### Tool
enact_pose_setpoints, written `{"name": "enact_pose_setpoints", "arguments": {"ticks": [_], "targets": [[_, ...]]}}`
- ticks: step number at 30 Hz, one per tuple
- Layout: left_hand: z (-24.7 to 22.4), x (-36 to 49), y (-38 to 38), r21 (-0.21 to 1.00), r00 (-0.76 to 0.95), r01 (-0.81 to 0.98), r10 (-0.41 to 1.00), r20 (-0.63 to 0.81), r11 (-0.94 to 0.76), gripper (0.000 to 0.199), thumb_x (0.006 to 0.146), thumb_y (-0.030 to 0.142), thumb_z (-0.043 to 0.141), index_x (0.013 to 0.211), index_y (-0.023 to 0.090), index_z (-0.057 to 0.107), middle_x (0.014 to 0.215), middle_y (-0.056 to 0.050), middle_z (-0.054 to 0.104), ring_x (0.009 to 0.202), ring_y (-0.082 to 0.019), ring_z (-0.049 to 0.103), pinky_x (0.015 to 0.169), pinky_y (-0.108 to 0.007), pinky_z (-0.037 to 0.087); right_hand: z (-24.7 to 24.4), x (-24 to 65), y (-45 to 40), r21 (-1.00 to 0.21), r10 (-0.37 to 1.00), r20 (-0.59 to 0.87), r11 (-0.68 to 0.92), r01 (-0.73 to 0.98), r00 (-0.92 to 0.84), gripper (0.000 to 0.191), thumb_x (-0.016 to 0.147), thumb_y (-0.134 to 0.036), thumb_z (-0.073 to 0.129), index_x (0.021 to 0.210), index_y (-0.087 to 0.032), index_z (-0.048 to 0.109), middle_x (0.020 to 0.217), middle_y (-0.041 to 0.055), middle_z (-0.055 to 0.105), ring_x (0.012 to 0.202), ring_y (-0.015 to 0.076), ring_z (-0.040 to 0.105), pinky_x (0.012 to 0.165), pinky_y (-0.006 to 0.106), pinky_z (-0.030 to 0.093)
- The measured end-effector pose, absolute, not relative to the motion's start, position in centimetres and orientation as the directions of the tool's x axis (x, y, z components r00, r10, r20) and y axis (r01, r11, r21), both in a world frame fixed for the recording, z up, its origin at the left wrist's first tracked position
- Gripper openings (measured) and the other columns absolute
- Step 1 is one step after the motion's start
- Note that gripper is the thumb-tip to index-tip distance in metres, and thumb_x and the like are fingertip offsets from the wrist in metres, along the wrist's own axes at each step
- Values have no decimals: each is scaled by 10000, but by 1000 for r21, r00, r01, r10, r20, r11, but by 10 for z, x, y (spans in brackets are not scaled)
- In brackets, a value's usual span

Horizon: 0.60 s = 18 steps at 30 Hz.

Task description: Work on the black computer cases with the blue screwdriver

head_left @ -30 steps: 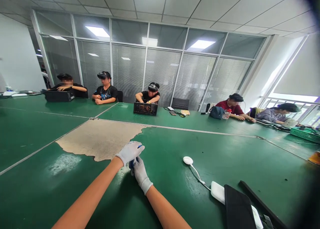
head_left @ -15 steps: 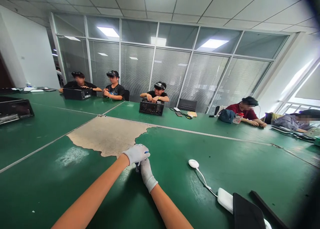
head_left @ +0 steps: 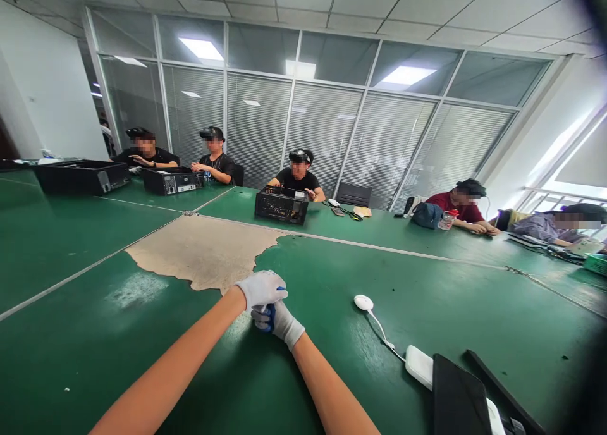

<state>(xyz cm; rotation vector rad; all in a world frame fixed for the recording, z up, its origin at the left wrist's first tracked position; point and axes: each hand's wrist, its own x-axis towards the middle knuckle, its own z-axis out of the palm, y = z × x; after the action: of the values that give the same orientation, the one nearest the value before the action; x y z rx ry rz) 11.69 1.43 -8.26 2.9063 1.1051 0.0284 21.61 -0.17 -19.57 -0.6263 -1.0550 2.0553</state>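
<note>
Gloves [head_left: 253, 291] on, resting the left hand [head_left: 263, 288] across the top of the right hand [head_left: 283, 324], touching, over the green tabletop [head_left: 341, 372]. Turning the right wrist since the last glimpse, bringing more blue palm coating into view and so showing curled fingers more plainly. Keeping both hands together rather than parting them. Clenching lightly, by the look of it, but hiding the space between the palms: not revealing any held object, so leaving a grasp impossible to tell. Wearing the white-and-blue pair at front centre, just beside the bare tan patch [head_left: 199, 248]. Leaving apart, to the right, the white round puck [head_left: 363, 303] with its cable, the white adapter [head_left: 418, 364] and, lying over it, the black phone [head_left: 458, 397]. Across the table, now showing the large black computer case [head_left: 73, 177] farther into view, near a smaller computer case [head_left: 159, 182]; probably changing nothing at the gloved hands.
</note>
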Motion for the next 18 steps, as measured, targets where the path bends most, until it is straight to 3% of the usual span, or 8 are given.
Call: {"name": "enact_pose_setpoints", "arguments": {"ticks": [3, 6, 8, 11, 13, 15, 16, 18], "targets": [[-84, 119, 13, 35, 726, 687, 687, 5, -726, 228, 936, 343, 583, 891, 218, 768, 941, -92, 773, 881, -254, 707, 743, -318, 514, -194, 214, -2, -839, 786, -81, -386, -383, -613, 602, 926, -738, 415, 599, -240, 324, 499, -74, 268, 425, 78, 165, 382, 211, 177], [-78, 121, 8, 44, 690, 723, 724, 8, -689, 299, 970, 373, 541, 844, 204, 753, 928, -97, 761, 888, -259, 701, 774, -334, 524, -192, 212, -5, -912, 818, -43, -266, -311, -574, 587, 926, -729, 397, 607, -241, 335, 520, -59, 316, 448, 87, 237, 416, 217, 249], [-66, 119, 4, 41, 729, 682, 683, 41, -730, 254, 971, 342, 552, 882, 199, 743, 982, -105, 749, 950, -264, 688, 838, -345, 522, -185, 215, -11, -981, 836, -33, -131, -140, -548, 550, 927, -692, 435, 619, -238, 383, 518, -51, 353, 458, 98, 297, 434, 225, 283], [-35, 106, -1, 36, 753, 614, 599, 271, -788, 170, 972, 245, 541, 989, 204, 706, 1131, -115, 705, 1096, -264, 635, 967, -362, 478, -156, 223, -19, -982, 875, -6, 86, 168, -484, 447, 905, -581, 586, 666, -208, 524, 524, -30, 464, 466, 109, 387, 457, 233, 295], [-11, 92, -4, 94, 624, 666, 621, 474, -740, 200, 1006, 255, 477, 984, 195, 667, 1089, -109, 690, 1060, -252, 628, 957, -361, 469, -123, 227, -13, -898, 918, 184, 302, 320, -352, 378, 948, -519, 567, 745, -201, 590, 602, -8, 564, 527, 122, 459, 514, 242, 336], [8, 75, -6, 226, 408, 732, 679, 610, -643, 277, 1043, 315, 394, 949, 198, 627, 962, -76, 676, 936, -222, 633, 878, -331, 478, -86, 228, 9, -693, 861, 462, 500, 520, -212, 351, 1019, -488, 463, 874, -213, 625, 777, 23, 658, 704, 155, 563, 663, 261, 420], [16, 68, -8, 296, 306, 746, 702, 643, -596, 302, 1049, 346, 369, 935, 205, 611, 911, -57, 665, 879, -208, 630, 835, -313, 477, -68, 227, 26, -575, 811, 559, 530, 623, -173, 332, 1033, -479, 453, 957, -214, 636, 904, 48, 690, 841, 180, 598, 769, 280, 443], [25, 55, -12, 403, 151, 751, 730, 666, -524, 314, 1037, 390, 366, 891, 218, 584, 849, -35, 651, 802, -192, 623, 770, -293, 466, -38, 223, 68, -363, 775, 610, 460, 810, -167, 363, 1020, -504, 507, 1137, -182, 630, 1169, 125, 680, 1116, 246, 582, 948, 334, 430]]}}
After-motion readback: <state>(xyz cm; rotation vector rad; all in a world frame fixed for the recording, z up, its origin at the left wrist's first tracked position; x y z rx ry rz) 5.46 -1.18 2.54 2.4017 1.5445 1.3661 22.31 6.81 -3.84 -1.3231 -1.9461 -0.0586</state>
